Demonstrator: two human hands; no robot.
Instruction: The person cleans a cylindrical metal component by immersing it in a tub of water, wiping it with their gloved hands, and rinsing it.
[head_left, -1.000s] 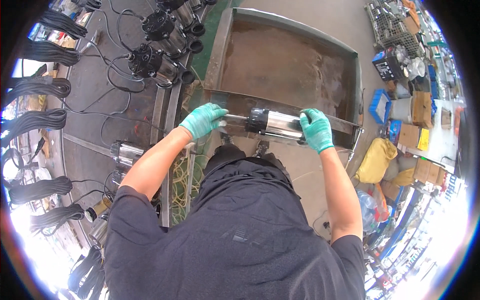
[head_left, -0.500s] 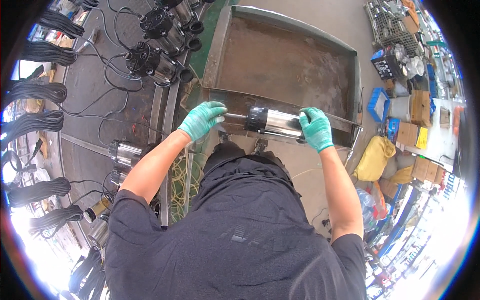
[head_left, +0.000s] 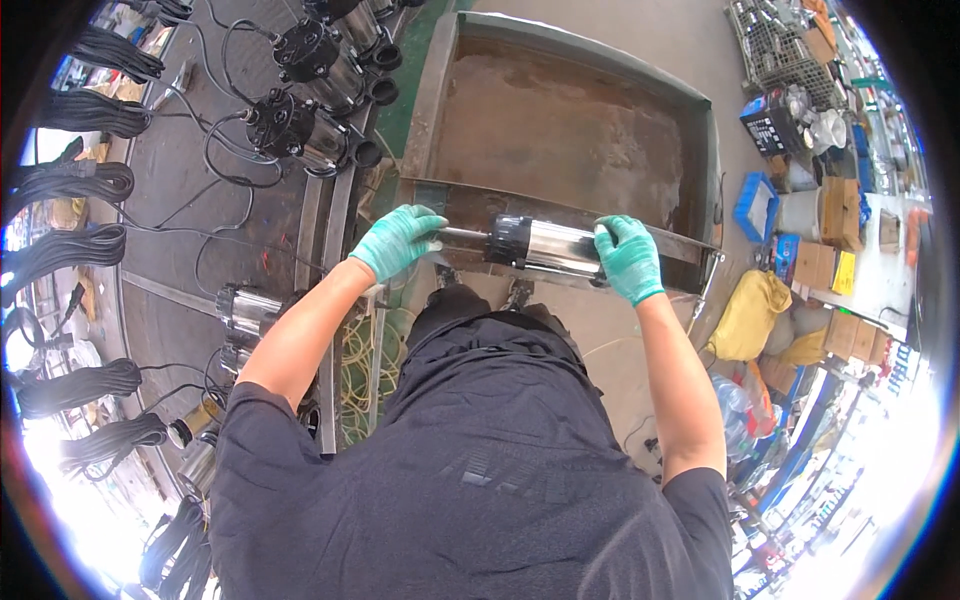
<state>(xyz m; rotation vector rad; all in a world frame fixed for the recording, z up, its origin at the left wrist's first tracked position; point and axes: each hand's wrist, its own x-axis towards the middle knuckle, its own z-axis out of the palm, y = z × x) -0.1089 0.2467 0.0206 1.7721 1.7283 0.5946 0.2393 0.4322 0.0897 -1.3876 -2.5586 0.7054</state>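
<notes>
A shiny steel cylinder with a black end [head_left: 550, 245], which looks like a pump or motor body, lies sideways across the near edge of a rectangular metal tank [head_left: 432, 105]. From its black end a thin grey rod [head_left: 465, 233] sticks out to the left. My left hand [head_left: 398, 243], in a green glove, is closed around the outer end of this rod. My right hand [head_left: 630, 260], gloved the same way, grips the cylinder's right end, thumb on top. The palm hides that end.
On the bench [head_left: 265, 195] to my left stand several steel pumps with black tops [head_left: 300, 130] and cables. Bundled black cables [head_left: 75, 182] lie along its far left side. At right are a blue crate [head_left: 757, 208], a yellow sack [head_left: 750, 315] and cardboard boxes [head_left: 840, 215].
Both hands and the cylinder have shifted very slightly to the left. The pale reflections on the brown surface inside the tank look different. Both grips stay the same.
</notes>
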